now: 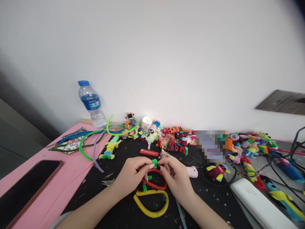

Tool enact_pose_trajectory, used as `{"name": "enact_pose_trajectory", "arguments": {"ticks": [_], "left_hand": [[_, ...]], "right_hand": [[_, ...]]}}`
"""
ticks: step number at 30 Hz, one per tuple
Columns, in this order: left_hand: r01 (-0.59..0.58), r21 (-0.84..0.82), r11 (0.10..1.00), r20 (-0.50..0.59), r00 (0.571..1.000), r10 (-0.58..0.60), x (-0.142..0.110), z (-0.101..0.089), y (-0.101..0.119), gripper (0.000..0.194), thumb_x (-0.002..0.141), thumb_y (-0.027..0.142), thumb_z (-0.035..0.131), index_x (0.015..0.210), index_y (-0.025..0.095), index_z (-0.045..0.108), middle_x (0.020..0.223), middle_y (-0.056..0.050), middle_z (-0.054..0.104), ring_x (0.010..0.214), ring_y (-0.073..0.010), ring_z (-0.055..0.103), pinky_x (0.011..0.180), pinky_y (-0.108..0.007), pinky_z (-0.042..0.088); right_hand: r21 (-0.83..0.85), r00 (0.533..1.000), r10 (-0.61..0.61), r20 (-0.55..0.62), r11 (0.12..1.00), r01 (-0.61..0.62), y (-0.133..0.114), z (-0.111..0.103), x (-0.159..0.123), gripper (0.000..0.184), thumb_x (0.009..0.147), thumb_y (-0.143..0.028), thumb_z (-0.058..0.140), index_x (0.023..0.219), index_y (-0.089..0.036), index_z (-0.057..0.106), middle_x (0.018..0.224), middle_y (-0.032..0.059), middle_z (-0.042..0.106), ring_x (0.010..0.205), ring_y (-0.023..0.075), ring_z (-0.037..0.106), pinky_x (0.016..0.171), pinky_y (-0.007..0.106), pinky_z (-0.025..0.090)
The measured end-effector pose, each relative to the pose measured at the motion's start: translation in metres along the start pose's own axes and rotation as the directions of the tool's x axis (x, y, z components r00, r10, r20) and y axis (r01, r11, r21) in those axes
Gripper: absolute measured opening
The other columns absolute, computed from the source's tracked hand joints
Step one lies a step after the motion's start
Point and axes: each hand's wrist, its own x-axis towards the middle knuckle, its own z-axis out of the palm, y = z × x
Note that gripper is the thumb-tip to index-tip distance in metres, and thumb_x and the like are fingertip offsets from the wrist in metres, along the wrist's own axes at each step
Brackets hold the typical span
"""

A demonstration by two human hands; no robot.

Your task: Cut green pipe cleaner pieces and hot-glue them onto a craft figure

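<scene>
Fingertips of my left hand [137, 170] and my right hand [175, 175] meet near the middle of the black mat [90, 197]. Between them is a small bright green tuft of pipe cleaner [154, 163], pinched from both sides. Just below lie a red loop [158, 187] and a yellow D-shaped loop [152, 213], which look like scissor handles. Short green pipe cleaner bits [144, 187] rest by the red loop. A pointed metal tip [107, 182] shows left of my left hand. A pale pink handle-like object [192, 172] is partly hidden behind my right hand.
Several pipe cleaner figures [172, 146] line the wall. Long pipe cleaners [87, 149] and a water bottle [91, 103] are at left, with a phone [28, 194] on pink paper. A red box [149, 152], white power bank [259, 203] and black cables [269, 165] lie around.
</scene>
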Motion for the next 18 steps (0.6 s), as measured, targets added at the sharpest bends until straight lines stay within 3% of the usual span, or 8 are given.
{"name": "enact_pose_trajectory", "arguments": {"ticks": [7,18], "left_hand": [[-0.011,-0.068,0.998,0.056,0.998,0.015,-0.001,0.001,0.0,0.013,0.084,0.019,0.048,0.082,0.015,0.06,0.069,0.002,0.055,0.044,-0.007,0.053,0.047,-0.017,0.045],[-0.007,-0.053,0.999,0.113,0.993,0.013,-0.002,0.0,0.005,0.012,0.085,0.019,0.045,0.082,0.016,0.056,0.065,0.004,0.049,0.045,-0.007,0.05,0.047,-0.017,0.045]], "right_hand": [[-0.08,0.99,-0.054,0.127,0.995,0.064,-0.003,-0.008,0.002,0.009,0.086,-0.014,0.04,0.08,-0.021,0.043,0.073,-0.0006,0.046,0.064,0.0148,0.045,0.059,0.026,0.036],[-0.164,0.962,-0.116,0.249,0.973,0.159,-0.009,-0.011,0.001,0.011,0.087,-0.014,0.035,0.079,-0.021,0.041,0.074,0.0004,0.045,0.067,0.0161,0.044,0.059,0.027,0.034]]}}
